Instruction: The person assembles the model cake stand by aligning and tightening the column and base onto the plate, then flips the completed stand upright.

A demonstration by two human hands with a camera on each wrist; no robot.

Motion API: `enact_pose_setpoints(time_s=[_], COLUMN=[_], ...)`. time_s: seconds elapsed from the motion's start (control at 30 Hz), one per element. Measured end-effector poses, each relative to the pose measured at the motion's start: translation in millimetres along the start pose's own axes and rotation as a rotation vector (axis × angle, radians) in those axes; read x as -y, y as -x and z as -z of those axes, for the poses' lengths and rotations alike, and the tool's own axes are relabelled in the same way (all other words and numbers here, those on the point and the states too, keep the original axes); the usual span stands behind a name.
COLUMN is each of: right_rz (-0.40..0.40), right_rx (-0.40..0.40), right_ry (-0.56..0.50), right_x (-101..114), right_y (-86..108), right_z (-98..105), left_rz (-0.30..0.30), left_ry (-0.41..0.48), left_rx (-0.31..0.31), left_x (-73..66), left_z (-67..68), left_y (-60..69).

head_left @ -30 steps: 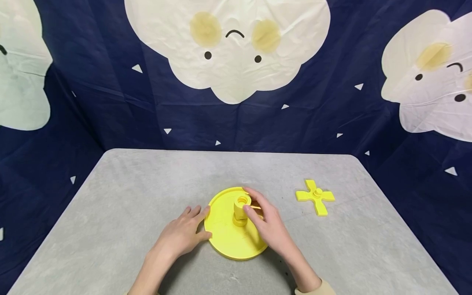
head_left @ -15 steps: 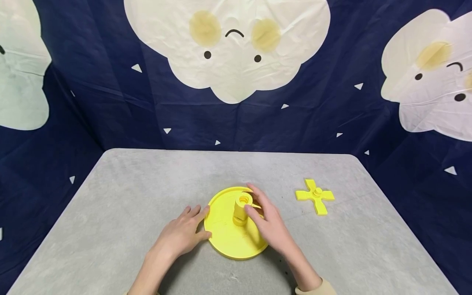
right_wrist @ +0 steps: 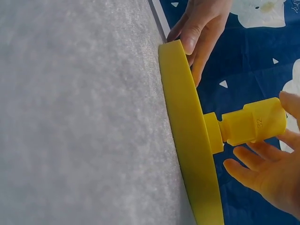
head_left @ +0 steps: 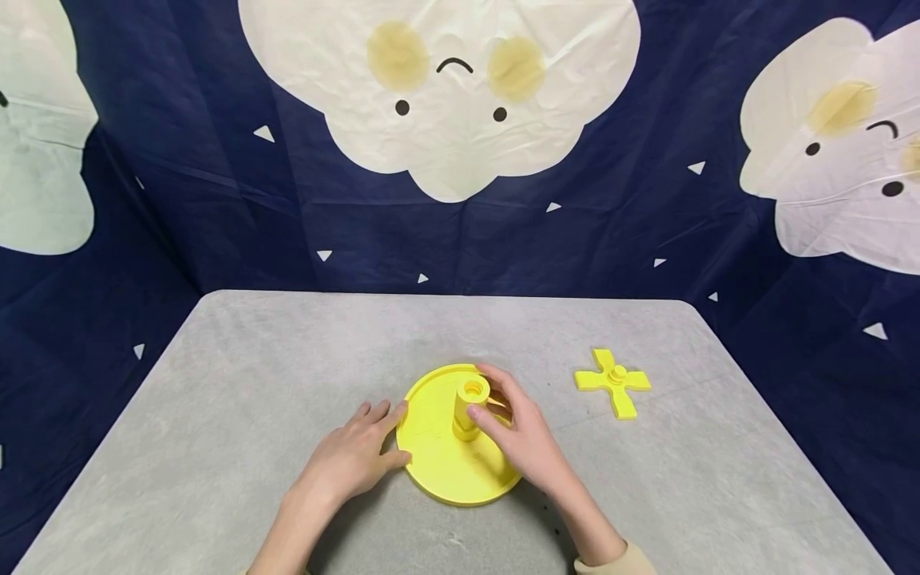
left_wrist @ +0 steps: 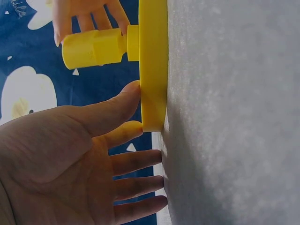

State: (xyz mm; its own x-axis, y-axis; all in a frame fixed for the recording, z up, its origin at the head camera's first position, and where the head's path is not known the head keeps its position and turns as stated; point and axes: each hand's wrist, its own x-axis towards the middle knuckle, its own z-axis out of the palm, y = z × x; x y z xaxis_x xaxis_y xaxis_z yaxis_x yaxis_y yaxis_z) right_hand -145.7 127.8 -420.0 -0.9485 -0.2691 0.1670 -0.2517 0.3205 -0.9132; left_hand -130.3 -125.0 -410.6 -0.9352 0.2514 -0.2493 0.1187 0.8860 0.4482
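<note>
On the grey surface (head_left: 287, 359), between the two hands, lay a round yellow disc (head_left: 442, 471), and from its middle a short collar (left_wrist: 133, 43) carried an upright yellow post (head_left: 463, 406). The left hand (head_left: 354, 454) had its fingers spread and fairly straight, thumb and index finger touching the disc's edge next to it, the other fingertips on the surface. The right hand (head_left: 523, 438) held the post's upper part between thumb and fingers. Below that grip, a narrow neck (left_wrist: 124, 44) showed between post and collar, so the post did not look fully seated.

Judging from this, the step in hand was fixing the post to the disc, most likely by screwing: the left hand to steady, the right to turn. The next move seemed to call for short twists and renewed grips with the right hand, the post kept square, the left hand stopping the disc from spinning, until the neck closed up. The joint's inside was hidden.

Beyond the right hand and off to its right, well apart from the disc, a yellow cross-shaped piece (head_left: 614, 388) lay flat, stud (head_left: 616, 372) upward. The post's hollow top faced up beside the right thumb and probably would take that stud later.
</note>
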Motion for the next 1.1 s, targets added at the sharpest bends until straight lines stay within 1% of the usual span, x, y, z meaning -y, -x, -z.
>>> enact_pose_setpoints(time_s=[0.07, 0.2, 0.3, 0.4, 0.57, 0.73, 0.87, 1.0, 1.1], right_rz=[0.005, -0.025, -0.047, -0.047, -0.028, -0.012, -0.013, -0.046, -0.059], right_rx=[0.023, 0.042, 0.028, -0.001, -0.044, -0.058, -0.035, 0.018, 0.031], right_ry=[-0.005, -0.026, -0.048, -0.064, 0.003, 0.055, 0.055, 0.028, 0.013], right_x=[0.6, 1.2, 1.6, 1.3, 1.0, -0.1, -0.2, 1.8, 2.1], right_y=[-0.2, -0.2, -0.3, -0.6, 0.0, 0.3, 0.0, -0.8, -1.1], right_z=[0.7, 1.7, 1.7, 0.7, -1.8, -2.9, -1.7, 0.1, 0.3], left_rz=[0.003, 0.005, 0.000, -0.005, -0.002, 0.004, 0.004, 0.004, 0.003], left_ry=[0.001, 0.003, 0.000, -0.004, -0.004, -0.001, 0.004, 0.006, 0.006], left_rx=[0.002, 0.003, -0.002, -0.006, -0.008, -0.004, 0.000, -0.001, -0.005], left_x=[0.0, -0.2, -0.3, -0.4, -0.3, 0.1, 0.5, 0.7, 0.7], left_z=[0.0, -0.3, -0.6, -0.6, -0.7, -0.8, -0.9, -1.0, -0.9], left_y=[0.1, 0.0, 0.1, 0.4, -0.1, -0.5, -0.7, -0.4, -0.2])
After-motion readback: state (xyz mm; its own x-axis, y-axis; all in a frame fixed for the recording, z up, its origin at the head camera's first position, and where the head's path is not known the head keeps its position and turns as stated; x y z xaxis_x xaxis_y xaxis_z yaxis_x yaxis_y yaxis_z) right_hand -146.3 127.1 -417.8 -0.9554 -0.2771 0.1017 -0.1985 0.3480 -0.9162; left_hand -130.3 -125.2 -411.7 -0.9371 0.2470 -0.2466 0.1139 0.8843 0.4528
